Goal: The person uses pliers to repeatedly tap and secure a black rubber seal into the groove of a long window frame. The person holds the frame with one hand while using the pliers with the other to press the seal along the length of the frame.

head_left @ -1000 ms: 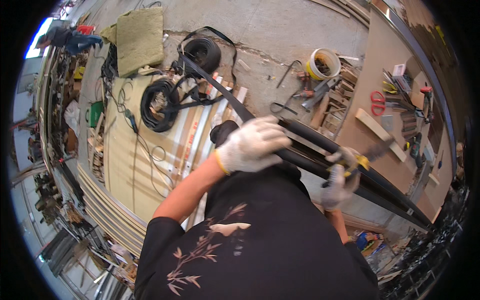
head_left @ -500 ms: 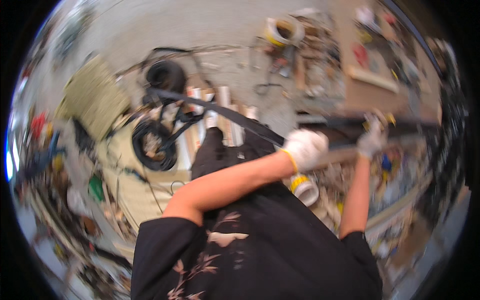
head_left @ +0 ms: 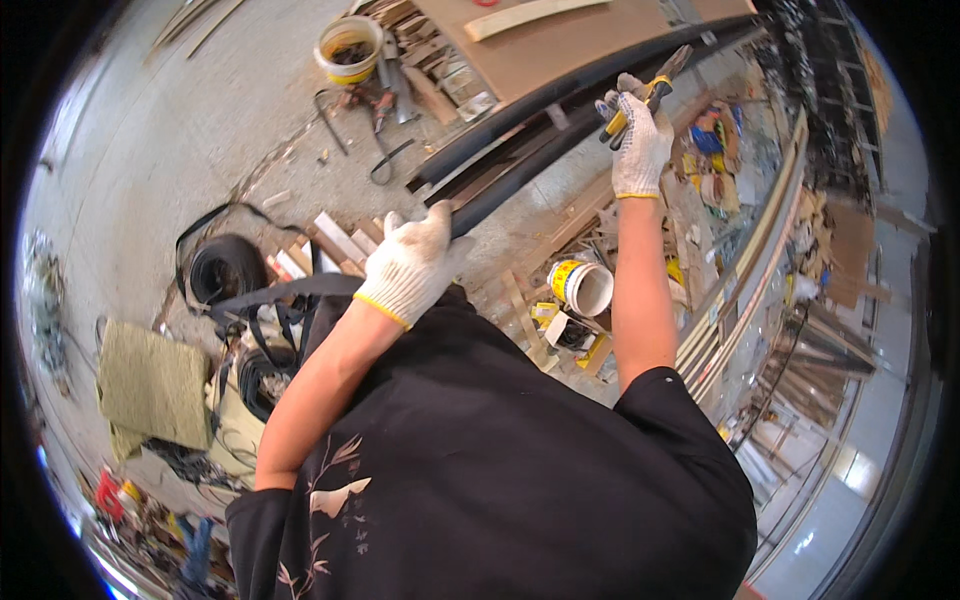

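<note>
My left hand (head_left: 408, 262), in a white knit glove with a yellow cuff, is closed at the near end of a long black rail (head_left: 530, 172). A flat black strap (head_left: 300, 288) runs from the left to this hand and passes behind it; its grip on the strap is partly hidden. My right hand (head_left: 642, 150), gloved alike, is wrapped round pliers (head_left: 658, 92) with yellow and black handles. The metal jaws point up and away, above the far part of the rail. A second black rail (head_left: 500, 118) lies alongside the first.
Black strap coils (head_left: 228, 268) lie at the left, near wood strips (head_left: 340, 238). A yellow-white bucket (head_left: 348, 48) and a drill (head_left: 380, 105) stand farther off. Below the rails are a white tub (head_left: 590, 288) and scrap. Yellowish matting (head_left: 155, 385) lies at left; a brown board (head_left: 550, 55) extends behind the rails.
My view has swung to the right. My left hand has come to the rail's near end with the strap trailing from it. The right hand still holds the pliers, now raised over the rail.
</note>
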The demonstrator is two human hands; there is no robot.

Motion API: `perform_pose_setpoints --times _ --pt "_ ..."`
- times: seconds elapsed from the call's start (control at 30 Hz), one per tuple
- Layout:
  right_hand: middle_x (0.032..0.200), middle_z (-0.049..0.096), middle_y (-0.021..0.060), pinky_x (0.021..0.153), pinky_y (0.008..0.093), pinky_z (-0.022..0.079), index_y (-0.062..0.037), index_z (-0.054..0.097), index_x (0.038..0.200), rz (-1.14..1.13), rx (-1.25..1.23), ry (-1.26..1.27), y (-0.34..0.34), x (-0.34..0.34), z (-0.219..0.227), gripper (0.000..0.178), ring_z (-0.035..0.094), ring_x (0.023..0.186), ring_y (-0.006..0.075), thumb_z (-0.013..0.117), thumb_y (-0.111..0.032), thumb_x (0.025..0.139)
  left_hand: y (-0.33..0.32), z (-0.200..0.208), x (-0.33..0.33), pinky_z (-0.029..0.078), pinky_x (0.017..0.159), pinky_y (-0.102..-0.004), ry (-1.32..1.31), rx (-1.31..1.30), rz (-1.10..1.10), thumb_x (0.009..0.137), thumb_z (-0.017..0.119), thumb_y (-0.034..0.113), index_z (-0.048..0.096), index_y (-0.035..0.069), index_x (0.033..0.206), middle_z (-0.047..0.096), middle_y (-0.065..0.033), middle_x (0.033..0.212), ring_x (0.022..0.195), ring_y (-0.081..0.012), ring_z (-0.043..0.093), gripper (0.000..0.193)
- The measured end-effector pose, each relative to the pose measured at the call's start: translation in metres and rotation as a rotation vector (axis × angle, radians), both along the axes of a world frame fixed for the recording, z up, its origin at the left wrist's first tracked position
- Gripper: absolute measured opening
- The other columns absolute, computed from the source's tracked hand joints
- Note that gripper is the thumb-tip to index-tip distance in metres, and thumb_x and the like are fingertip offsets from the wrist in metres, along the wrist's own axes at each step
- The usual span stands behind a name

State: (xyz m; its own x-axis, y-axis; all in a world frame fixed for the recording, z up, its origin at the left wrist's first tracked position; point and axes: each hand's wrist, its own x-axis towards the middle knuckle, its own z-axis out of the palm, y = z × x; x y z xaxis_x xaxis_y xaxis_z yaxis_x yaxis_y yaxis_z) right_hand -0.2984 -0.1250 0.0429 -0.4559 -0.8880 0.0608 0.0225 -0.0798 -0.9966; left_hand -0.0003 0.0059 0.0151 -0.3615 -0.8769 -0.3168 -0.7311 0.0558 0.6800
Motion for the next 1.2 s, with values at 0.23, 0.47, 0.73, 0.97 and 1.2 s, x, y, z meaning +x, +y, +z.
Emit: perform_pose_setpoints --times 0.23,0.47,0.73,0.97,1.2 --pt "0.096 0.078 0.0106 0.083 0.0362 0.054 -0.0064 0.081 0.112 -0.234 0.591 0.604 0.016 -0.122 0.003 0.04 0.072 0.089 0.0224 0.077 -0.031 0.081 -0.006 -0.003 -0.009 0.055 0.071 -0.0559 0.056 0.064 0.046 0.1 0.071 0.032 0.058 -0.001 0.121 0.07 -0.0317 0.086 0.086 -0.0501 0.071 0.042" --pt "0.103 0.073 0.0315 0.092 0.0464 0.054 0.0005 0.077 0.105 -0.029 0.984 0.963 -0.012 -0.11 0.029 0.051 0.07 0.102 0.047 0.066 -0.041 0.078 -0.022 0.009 -0.013 0.057 0.076 -0.0577 -0.07 0.15 -0.038 0.1 0.068 0.04 0.05 0.003 0.141 0.072 -0.0334 0.091 0.091 -0.0518 0.072 0.059" --pt "0.14 0.061 0.0287 0.114 0.0461 0.045 -0.0023 0.073 0.126 -0.02 1.121 1.237 -0.101 -0.13 0.029 0.056 0.055 0.138 0.0437 0.05 -0.037 0.088 -0.023 -0.015 -0.006 0.058 0.077 -0.0613 -0.01 0.04 -0.222 0.101 0.065 0.039 0.032 0.004 0.157 0.063 -0.0416 0.121 0.09 -0.053 0.072 0.074" --pt "0.157 0.053 0.0184 0.121 0.0465 0.039 -0.0074 0.066 0.141 0.023 1.323 1.259 -0.166 -0.17 0.018 0.058 0.048 0.148 0.0372 0.049 -0.034 0.092 -0.024 -0.01 -0.01 0.062 0.068 -0.0556 -0.175 0.081 -0.308 0.102 0.059 0.026 0.04 0.001 0.15 0.076 -0.0242 0.086 0.081 -0.0427 0.078 0.058" --pt "0.159 0.053 0.014 0.12 0.05 0.039 -0.0139 0.064 0.144 -0.049 1.415 1.153 -0.203 -0.184 0.014 0.058 0.048 0.149 0.0359 0.051 -0.035 0.092 -0.032 0.0 -0.009 0.061 0.075 -0.0569 -0.17 0.201 -0.321 0.104 0.061 0.048 0.041 0.001 0.148 0.076 -0.0254 0.089 0.086 -0.0454 0.077 0.068"
